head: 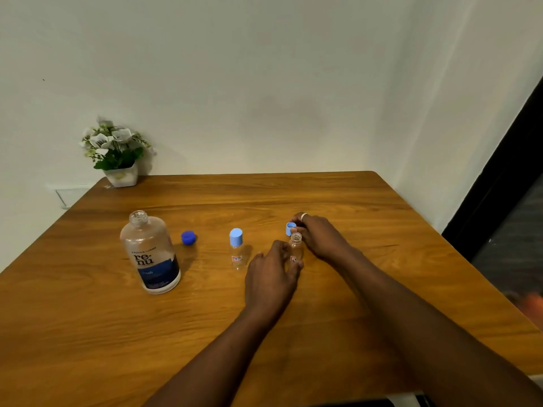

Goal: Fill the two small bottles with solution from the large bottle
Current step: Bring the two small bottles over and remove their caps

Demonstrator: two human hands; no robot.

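The large clear bottle (150, 254) with a blue label stands uncapped on the left of the table. Its dark blue cap (188, 237) lies just to its right. One small clear bottle (236, 248) stands in the middle, wearing its light blue cap. The other small bottle (296, 248) stands uncapped to its right. My left hand (271, 274) holds this bottle's body with its fingers curled round it. Just behind the bottle's mouth, my right hand (320, 236) pinches a light blue cap (289, 228).
A white pot of white artificial flowers (117, 151) sits at the wooden table's (323, 318) back left corner, against the wall. The table's right edge runs beside a dark doorway.
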